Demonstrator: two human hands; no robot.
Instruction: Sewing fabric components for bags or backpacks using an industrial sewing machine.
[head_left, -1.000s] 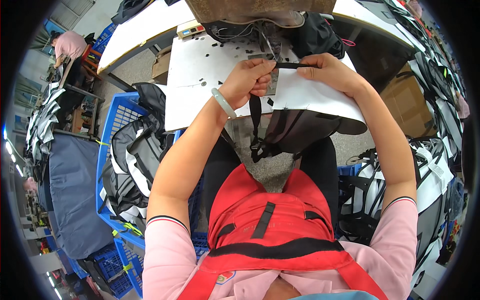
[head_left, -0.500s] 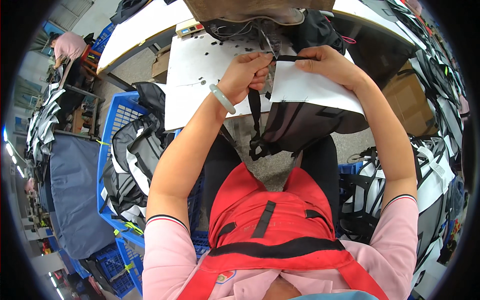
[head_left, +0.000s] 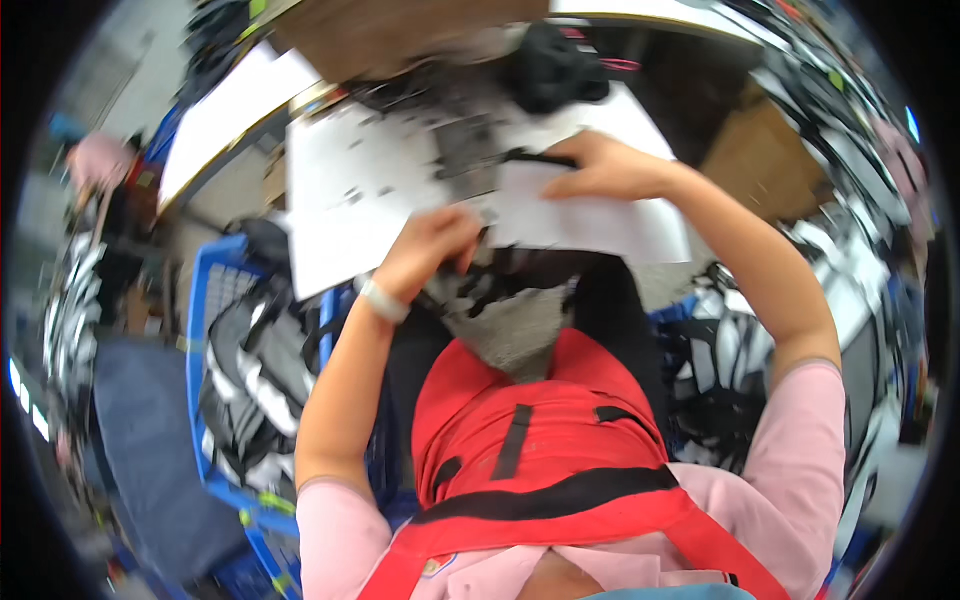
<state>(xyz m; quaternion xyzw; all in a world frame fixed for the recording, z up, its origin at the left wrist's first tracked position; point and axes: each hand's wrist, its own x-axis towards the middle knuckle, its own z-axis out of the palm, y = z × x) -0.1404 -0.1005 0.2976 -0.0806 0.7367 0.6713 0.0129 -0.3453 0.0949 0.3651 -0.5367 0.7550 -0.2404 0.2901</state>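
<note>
My right hand (head_left: 612,168) grips a white fabric panel (head_left: 560,220) by its far edge, thumb on top and fingers underneath. A black strap (head_left: 540,158) runs along that edge. Dark sheer fabric (head_left: 545,265) hangs below the panel, over my lap. My left hand (head_left: 440,240) is lower, by the panel's near left corner, a pale bangle on its wrist. Its fingers look curled inward but are blurred; dark strapping lies close beside them, and I cannot make out what they hold. A grey metal plate (head_left: 466,150) on the worktable lies just beyond the panel.
The white worktable (head_left: 335,215) carries scattered small black scraps. A brown machine part or cover (head_left: 400,35) overhangs its far side, with a black bundle (head_left: 555,70) beside it. A blue crate (head_left: 205,330) of grey-and-white bags stands left; more bags (head_left: 720,360) pile up right. Cardboard (head_left: 765,160) leans at right.
My left hand has come away from the strap at the panel's far edge, moving down and left. My right hand and the panel have shifted left and slightly nearer. The whole view has also shifted.
</note>
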